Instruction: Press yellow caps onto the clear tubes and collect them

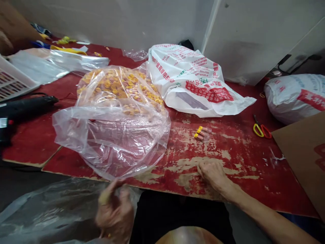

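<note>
The left hand [115,213] pinches a blurred yellow piece [103,198], tilted up toward a clear plastic bag [111,142]. The right hand [210,174] rests empty, fingers [203,168] loosely curled, on the red counter [243,176].

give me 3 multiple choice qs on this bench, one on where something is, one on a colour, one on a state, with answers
1. Where does the right hand lie?
A) on a cardboard sheet
B) on the worn red tabletop
C) on the white printed bag

2. What colours are the handles of the scissors?
A) yellow and red
B) blue and green
C) all black

3. What state is the left hand in?
A) flat on the table
B) gripping the scissors
C) raised off the table, curled round a small yellow piece

1 B: it sits on the chipped red surface.
2 A: one loop is yellow, the other red.
3 C: its fingers curl below the table edge, slightly blurred.
</note>
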`<state>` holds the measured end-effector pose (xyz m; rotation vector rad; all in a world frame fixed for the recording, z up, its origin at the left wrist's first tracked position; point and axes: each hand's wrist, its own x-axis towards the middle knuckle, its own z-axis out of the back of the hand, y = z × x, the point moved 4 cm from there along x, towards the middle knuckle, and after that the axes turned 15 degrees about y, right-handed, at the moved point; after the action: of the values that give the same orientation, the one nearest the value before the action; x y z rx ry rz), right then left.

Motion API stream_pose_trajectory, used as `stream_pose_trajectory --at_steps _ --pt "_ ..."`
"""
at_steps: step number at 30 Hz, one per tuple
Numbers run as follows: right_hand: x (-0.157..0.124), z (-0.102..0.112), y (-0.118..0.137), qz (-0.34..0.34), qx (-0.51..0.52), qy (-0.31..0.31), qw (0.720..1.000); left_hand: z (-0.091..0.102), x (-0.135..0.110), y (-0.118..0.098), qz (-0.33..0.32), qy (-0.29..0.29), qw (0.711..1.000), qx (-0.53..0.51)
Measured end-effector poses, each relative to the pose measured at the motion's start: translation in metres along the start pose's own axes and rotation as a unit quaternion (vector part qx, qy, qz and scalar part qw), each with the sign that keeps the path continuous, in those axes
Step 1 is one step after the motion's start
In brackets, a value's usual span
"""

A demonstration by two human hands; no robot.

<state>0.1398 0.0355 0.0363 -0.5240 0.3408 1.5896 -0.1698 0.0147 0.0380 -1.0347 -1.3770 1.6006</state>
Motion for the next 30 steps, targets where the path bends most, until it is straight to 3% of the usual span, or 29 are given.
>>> stream_pose_trajectory --at_steps 2,5,8,12,15,18,19,21,24,27,30 --pt "0.001 0.001 0.004 0.0 0.01 -0.001 1.0 -0.042 -0.01 -0.007 0.004 0.085 0.996 -0.01" --pt "0.002 0.003 0.0 0.001 0.023 -0.011 1.0 -0.096 -0.022 -0.001 0.107 0.262 0.954 -0.099" --pt "0.002 0.004 -0.005 0.016 0.031 -0.029 0.999 -0.124 -0.034 0.007 0.202 0.351 0.897 -0.179" --pt "-0.016 0.004 0.014 0.075 0.143 -0.121 0.979 -0.134 -0.048 0.011 0.277 0.387 0.84 -0.261" --pt "-0.033 0.004 0.039 0.175 0.292 -0.208 0.917 -0.137 -0.055 0.01 0.299 0.395 0.792 -0.357" --pt "-0.03 0.011 0.044 0.249 0.286 -0.264 0.887 -0.136 -0.051 0.012 0.286 0.36 0.791 -0.404" --pt "-0.022 0.016 0.035 0.229 0.265 -0.294 0.89 -0.134 -0.049 0.014 0.287 0.346 0.798 -0.401" --pt "0.002 0.028 0.006 0.116 0.216 -0.347 0.905 -0.131 -0.046 0.017 0.295 0.335 0.808 -0.385" --pt "0.044 0.04 -0.031 -0.044 0.116 -0.313 0.942 -0.128 -0.047 0.019 0.303 0.343 0.809 -0.368" --pt "0.067 0.044 -0.039 -0.069 0.086 -0.289 0.951 -0.126 -0.049 0.02 0.301 0.356 0.803 -0.371" --pt "0.062 0.04 -0.032 -0.031 0.085 -0.271 0.958 -0.126 -0.049 0.022 0.304 0.357 0.799 -0.376"
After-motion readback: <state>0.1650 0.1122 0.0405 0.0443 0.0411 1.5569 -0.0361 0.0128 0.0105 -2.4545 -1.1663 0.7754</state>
